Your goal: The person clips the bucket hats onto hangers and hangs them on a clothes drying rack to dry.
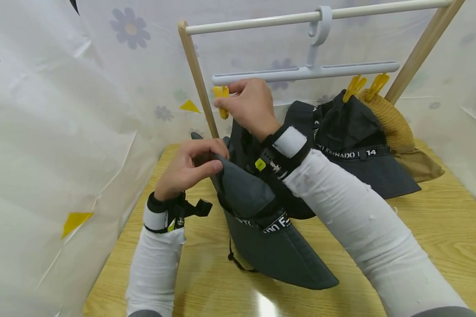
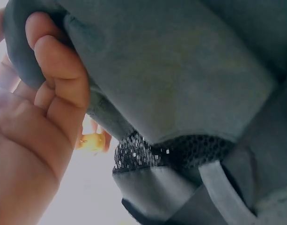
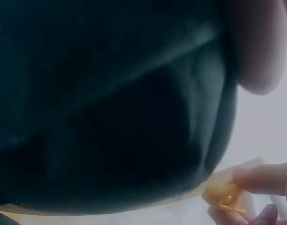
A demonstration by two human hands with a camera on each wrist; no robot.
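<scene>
My left hand pinches the crown of a dark grey-green wide-brimmed sun hat between thumb and fingers, below the left end of a hanger. The hat hangs tilted, its lettered band facing me and brim down; a black mesh panel shows in the left wrist view. Above it, my right hand pinches a yellow clothespin at the left end of the pale hanger. In the right wrist view, thumb and fingers squeeze that clothespin, and the dark hat fills much of the frame.
A white rod on wooden posts carries the hanger by its hook. From the right end, yellow clothespins hold a black sun hat and a tan woven hat. More black fabric is behind my right wrist. Beneath lies a wooden table.
</scene>
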